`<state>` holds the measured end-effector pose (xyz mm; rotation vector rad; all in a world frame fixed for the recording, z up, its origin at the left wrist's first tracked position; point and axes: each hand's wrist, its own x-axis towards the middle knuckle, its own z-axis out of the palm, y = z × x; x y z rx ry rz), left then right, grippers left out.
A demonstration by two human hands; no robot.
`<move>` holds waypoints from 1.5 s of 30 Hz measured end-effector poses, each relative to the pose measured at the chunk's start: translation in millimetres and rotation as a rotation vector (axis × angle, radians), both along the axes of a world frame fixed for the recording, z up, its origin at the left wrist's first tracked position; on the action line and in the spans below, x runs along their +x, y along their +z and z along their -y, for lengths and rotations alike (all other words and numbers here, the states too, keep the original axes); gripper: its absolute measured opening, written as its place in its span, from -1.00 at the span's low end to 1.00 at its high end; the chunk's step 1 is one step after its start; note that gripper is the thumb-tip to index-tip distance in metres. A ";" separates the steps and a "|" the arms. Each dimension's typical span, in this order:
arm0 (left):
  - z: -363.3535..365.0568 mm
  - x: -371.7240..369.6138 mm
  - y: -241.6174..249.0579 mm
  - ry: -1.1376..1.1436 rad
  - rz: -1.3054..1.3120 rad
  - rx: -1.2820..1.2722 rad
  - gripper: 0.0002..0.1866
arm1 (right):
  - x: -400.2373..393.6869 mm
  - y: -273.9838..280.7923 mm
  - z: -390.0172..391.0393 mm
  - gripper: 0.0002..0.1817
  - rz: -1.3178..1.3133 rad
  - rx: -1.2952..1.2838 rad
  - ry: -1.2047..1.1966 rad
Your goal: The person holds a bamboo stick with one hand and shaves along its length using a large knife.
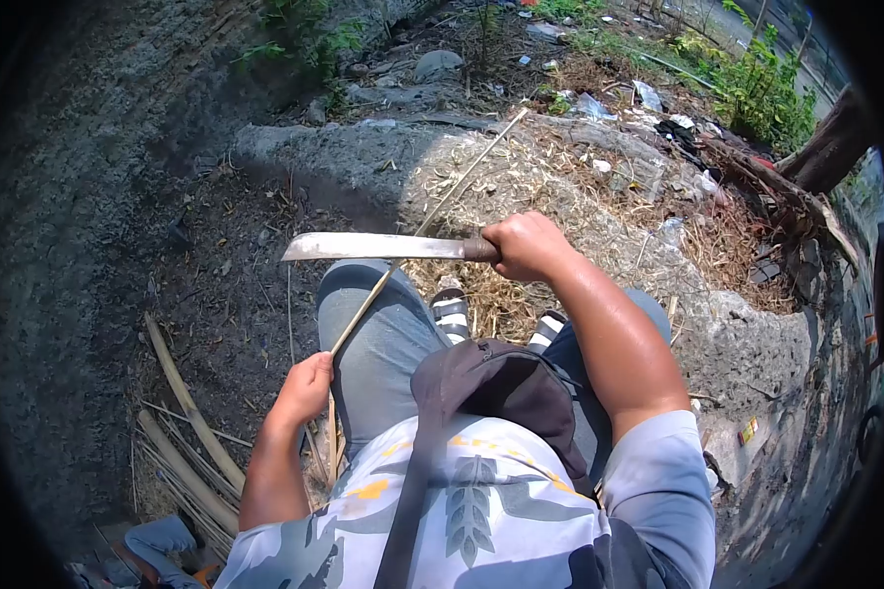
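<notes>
My right hand [530,245] is closed around the dark handle of a machete [378,246], its broad pale blade pointing left above my knee. A long thin bamboo strip [368,300] runs up and to the right from my left hand [307,383], which is closed on its lower end. The blade crosses over the strip near the middle of its length. The far end of the strip reaches over the pale ground ahead. A black bag [516,393] lies on my lap, its strap across my shirt.
Bamboo poles [192,402] and thin strips lie at my left. Shavings [481,299] cover the ground between my sandalled feet. A concrete slab [304,152] stretches ahead, with litter and a tree trunk [835,147] at the right. Part of another person's leg [157,540] shows at lower left.
</notes>
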<state>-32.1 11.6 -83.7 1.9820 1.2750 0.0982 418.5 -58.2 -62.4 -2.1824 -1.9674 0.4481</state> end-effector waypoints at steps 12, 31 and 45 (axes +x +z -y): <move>-0.4 -2.1 -5.7 0.019 0.039 -0.038 -0.42 | 8.4 -3.5 2.0 -0.74 -0.048 -0.008 -0.073; -1.5 5.0 8.1 0.013 -0.013 -0.096 -0.44 | 28.9 -8.9 3.4 -0.75 -0.218 -0.043 -0.171; -18.4 -11.0 -13.7 0.011 0.114 -0.255 -0.43 | 34.6 -11.6 4.0 -0.75 -0.172 -0.025 -0.290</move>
